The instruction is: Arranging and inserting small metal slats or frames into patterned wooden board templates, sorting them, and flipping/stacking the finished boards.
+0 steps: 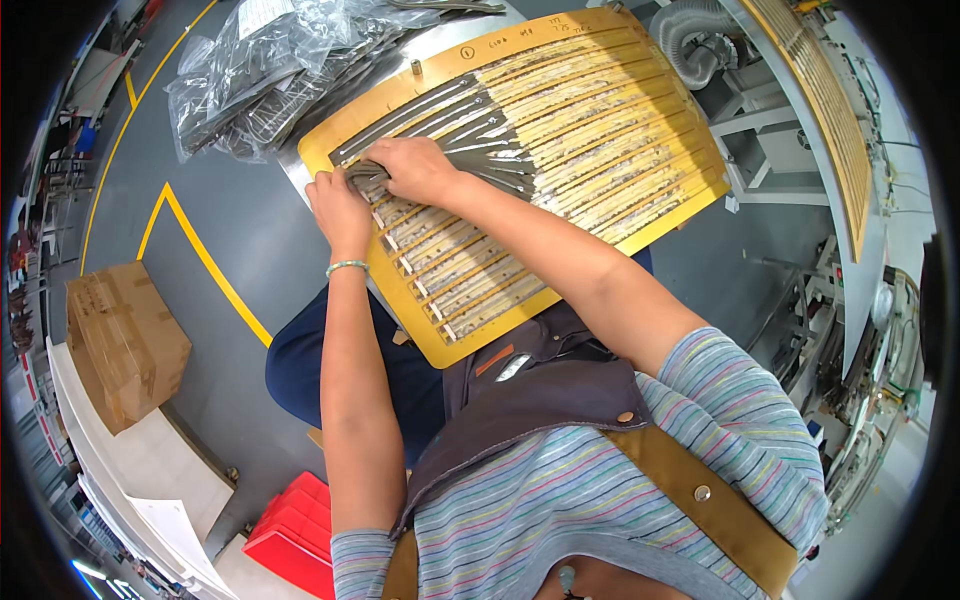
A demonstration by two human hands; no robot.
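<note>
A yellow slotted board (408, 290) lies tilted in front of me, with rows of long narrow slots across it. Dark grey fabric-like strips (500, 135) fill part of its upper left rows, some fanned out at their right ends. My right hand (415, 170) is closed on a small bunch of dark grey strips (368, 174) at the board's left edge. Just beside it, my left hand (342, 212) pinches the left end of the same bunch. The fingers partly hide the bunch, so its exact shape is unclear.
Clear plastic bags of dark pieces (270, 85) lie beyond the board's far left corner. A cardboard box (125, 345) stands at left, a red bin (295, 530) at lower left. A ribbed hose (690, 45) and another slatted panel (825, 110) are at right.
</note>
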